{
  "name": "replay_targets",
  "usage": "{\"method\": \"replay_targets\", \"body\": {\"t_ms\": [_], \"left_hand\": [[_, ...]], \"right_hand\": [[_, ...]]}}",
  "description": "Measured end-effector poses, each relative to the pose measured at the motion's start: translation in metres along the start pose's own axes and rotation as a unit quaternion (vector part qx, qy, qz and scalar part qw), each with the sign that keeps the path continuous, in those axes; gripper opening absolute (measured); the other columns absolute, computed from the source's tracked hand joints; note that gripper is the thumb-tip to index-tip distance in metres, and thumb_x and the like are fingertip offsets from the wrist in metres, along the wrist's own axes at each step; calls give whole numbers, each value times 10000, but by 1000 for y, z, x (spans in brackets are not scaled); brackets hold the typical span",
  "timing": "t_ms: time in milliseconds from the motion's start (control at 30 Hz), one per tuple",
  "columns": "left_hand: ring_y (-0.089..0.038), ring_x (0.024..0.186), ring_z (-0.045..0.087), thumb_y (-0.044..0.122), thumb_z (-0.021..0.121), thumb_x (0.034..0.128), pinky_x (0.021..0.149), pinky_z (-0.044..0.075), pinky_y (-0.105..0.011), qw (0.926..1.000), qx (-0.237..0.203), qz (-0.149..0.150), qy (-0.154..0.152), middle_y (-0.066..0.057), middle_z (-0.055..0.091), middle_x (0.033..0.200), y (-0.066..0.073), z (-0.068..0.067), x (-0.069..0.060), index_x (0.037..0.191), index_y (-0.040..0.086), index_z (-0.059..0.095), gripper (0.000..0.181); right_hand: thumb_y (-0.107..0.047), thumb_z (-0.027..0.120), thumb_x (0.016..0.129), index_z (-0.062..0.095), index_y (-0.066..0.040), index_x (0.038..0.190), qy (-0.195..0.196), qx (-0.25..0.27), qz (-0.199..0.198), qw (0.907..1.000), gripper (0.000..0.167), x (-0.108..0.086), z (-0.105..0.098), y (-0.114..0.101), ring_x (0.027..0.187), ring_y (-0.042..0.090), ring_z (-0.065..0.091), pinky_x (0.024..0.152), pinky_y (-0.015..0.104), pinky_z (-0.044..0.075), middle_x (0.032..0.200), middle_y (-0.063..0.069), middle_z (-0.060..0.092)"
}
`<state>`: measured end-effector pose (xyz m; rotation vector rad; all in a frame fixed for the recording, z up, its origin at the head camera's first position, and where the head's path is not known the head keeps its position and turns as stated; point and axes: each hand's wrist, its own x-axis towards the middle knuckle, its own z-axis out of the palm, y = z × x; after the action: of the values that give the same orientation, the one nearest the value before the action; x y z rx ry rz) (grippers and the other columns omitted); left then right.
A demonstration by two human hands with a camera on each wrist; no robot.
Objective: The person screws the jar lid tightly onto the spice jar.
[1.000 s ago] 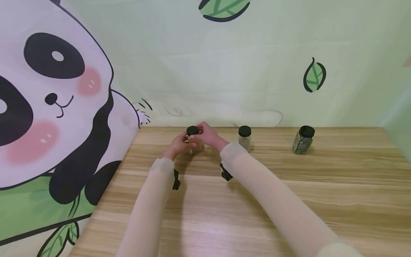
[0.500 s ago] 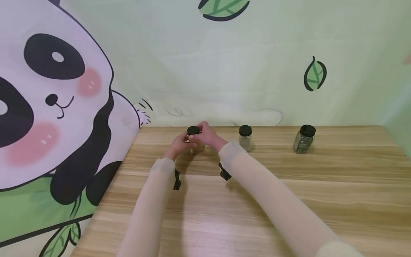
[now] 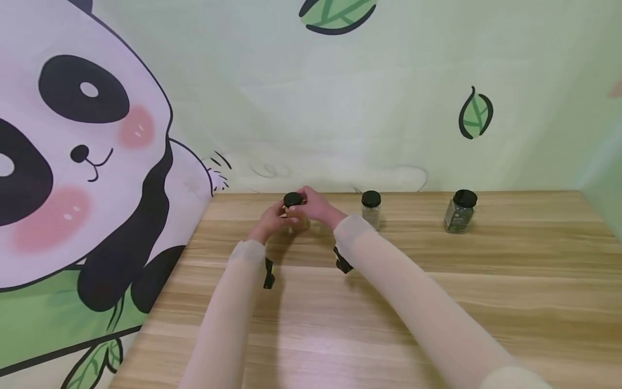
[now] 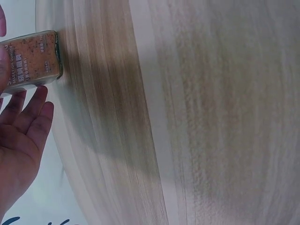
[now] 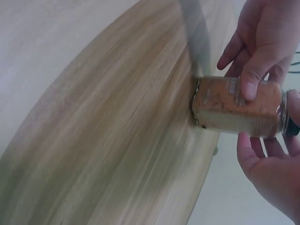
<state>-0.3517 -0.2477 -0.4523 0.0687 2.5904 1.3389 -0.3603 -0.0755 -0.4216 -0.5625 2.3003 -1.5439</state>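
A glass spice jar [image 5: 234,108] with orange-brown seasoning stands upright near the wall, its base at the table. Its black lid [image 3: 292,199] faces up. My left hand [image 3: 271,221] holds the body, thumb across the front and fingers behind, as the right wrist view shows. From the other side, my right hand [image 3: 316,206] grips the top around the lid, its thumb over the lid's lower edge. In the left wrist view the jar [image 4: 33,58] shows its printed label, while the lid is out of frame.
Two more black-lidded jars stand to the right: one with pale contents [image 3: 371,213], partly behind my right sleeve, and one with dark contents [image 3: 459,213]. Behind the wooden table [image 3: 311,324] rises a wall cloth [image 3: 413,108] printed with a panda and leaves.
Both hands stay at the jar in nearly the same place. The head view shifts only slightly.
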Motion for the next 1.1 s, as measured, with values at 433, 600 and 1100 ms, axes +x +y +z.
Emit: {"method": "replay_targets", "body": {"t_ms": [433,600,1100], "left_hand": [[-431,1517,360,115,664,990,1246,357,-522,9998,191,-61,54,-282,348,1625,3,0,-2,1589,15,308,704],[-418,1513,376,92,666,985,1248,357,-506,10000,20,5,12,-274,387,1607,0,4,-2,1587,15,315,700],[-376,1494,427,250,763,934,1198,436,-459,10000,-15,34,-5,-240,427,1599,-12,-1,9,1573,101,387,756]], "right_hand": [[-112,573,1046,123,-32,1636,-576,-118,-238,9980,747,1,-6,1,1502,423,379,1244,504,361,1613,288,352],[-116,609,1027,380,52,1469,-191,-186,-80,9996,525,3,-2,5,1412,411,494,1182,466,443,1510,295,464],[-112,582,1043,341,22,1543,-404,-206,-240,9987,572,5,-4,10,1461,397,445,1210,474,417,1568,254,429]]}}
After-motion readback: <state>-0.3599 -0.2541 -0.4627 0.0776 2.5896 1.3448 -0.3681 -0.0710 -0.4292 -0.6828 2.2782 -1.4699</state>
